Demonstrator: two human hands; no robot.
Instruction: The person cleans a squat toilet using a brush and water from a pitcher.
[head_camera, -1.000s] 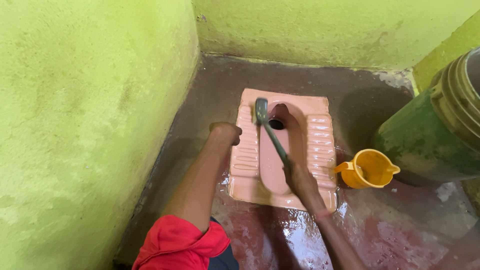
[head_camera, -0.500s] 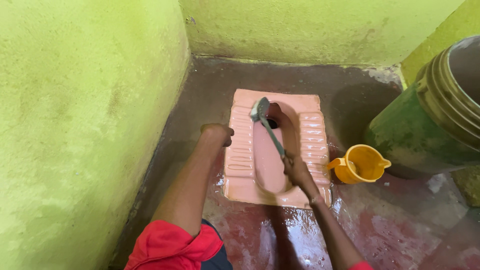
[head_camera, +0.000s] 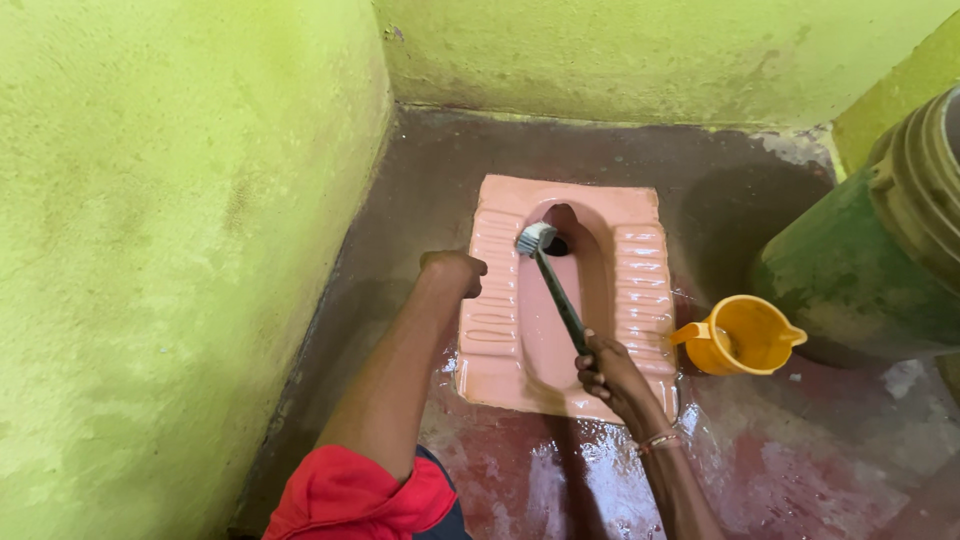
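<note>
A pink squat toilet pan (head_camera: 640, 270) is set into the wet floor. My right hand (head_camera: 612, 368) grips the dark handle of a toilet brush (head_camera: 555, 290) near the pan's front edge. The brush's white bristle head (head_camera: 535, 238) rests inside the bowl, just left of the drain hole (head_camera: 556, 245). My left hand (head_camera: 455, 270) is closed in a loose fist beside the pan's left footrest, holding nothing that I can see. A red sleeve covers my left upper arm.
A yellow plastic jug (head_camera: 742, 336) stands on the floor right of the pan. A large green drum (head_camera: 870, 270) fills the right side. Yellow-green walls (head_camera: 180, 250) close in on the left and back. The floor (head_camera: 780, 460) near me is wet and reddish.
The brush head has slid from the pan's left rim down into the bowl beside the drain hole. My right hand has pulled back toward the pan's front edge. The left hand stays put.
</note>
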